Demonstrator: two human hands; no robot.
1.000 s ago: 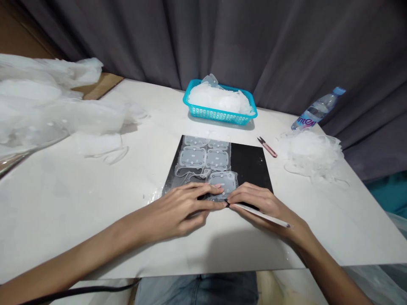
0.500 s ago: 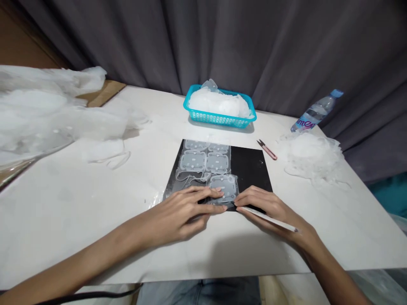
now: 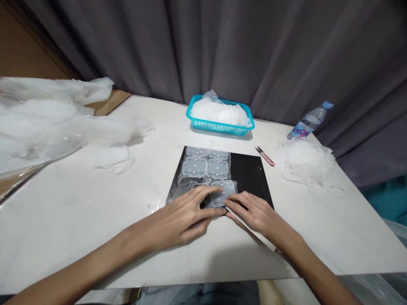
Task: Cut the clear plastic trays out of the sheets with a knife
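A black mat (image 3: 249, 173) lies on the table with several translucent, rounded-rectangle plastic pieces (image 3: 194, 166) in rows on its left half. My left hand (image 3: 186, 214) rests with fingers spread over the nearest piece (image 3: 219, 198), pressing on its top and lower edge. Its lower part is partly covered by both hands. My right hand (image 3: 256, 214) is closed round a slim white pen-like tool (image 3: 269, 243). The tool's tip meets the lower edge of that piece, close to my left fingertips, and is hidden by my fingers.
A blue basket (image 3: 219, 126) of white translucent pieces stands at the back. Thread snips (image 3: 266, 156) lie right of the mat, near a pile of clear scraps (image 3: 305, 163) and a water bottle (image 3: 310, 123). Large plastic bags (image 3: 47, 127) cover the left side.
My right hand has moved left along the lower edge of the piece with the tool, toward my left fingers. My left hand stays pressed on the piece. The view has tilted slightly.
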